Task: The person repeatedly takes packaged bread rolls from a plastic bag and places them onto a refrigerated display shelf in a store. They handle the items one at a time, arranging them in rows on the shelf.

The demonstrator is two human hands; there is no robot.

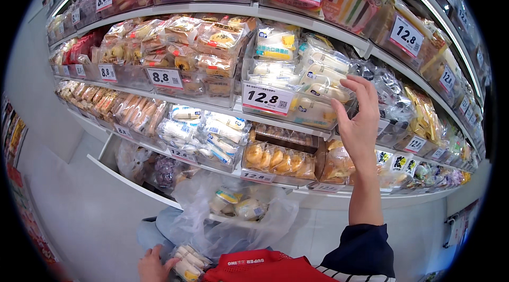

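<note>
My right hand (361, 120) is raised to the middle shelf, thumb and fingers apart. Its fingertips are at the right edge of a bin of white bread packs (323, 72); whether they touch a pack, I cannot tell. Low at the front, my left hand (154, 266) has its thumb and fingers against a clear pack of white bread rolls (190, 262) and seems to grip it by the side. Between my knees and the shelf, a large translucent plastic bag (191, 218) stands open, with several bread packs (233, 202) inside.
Price tags front clear bins along the curved shelves (212, 100). An open white drawer (132, 184) juts out at lower left, holding bagged goods. Golden buns (281, 160) and white-wrapped bread (204, 128) fill the lower shelf. Grey floor (74, 202) lies to the left.
</note>
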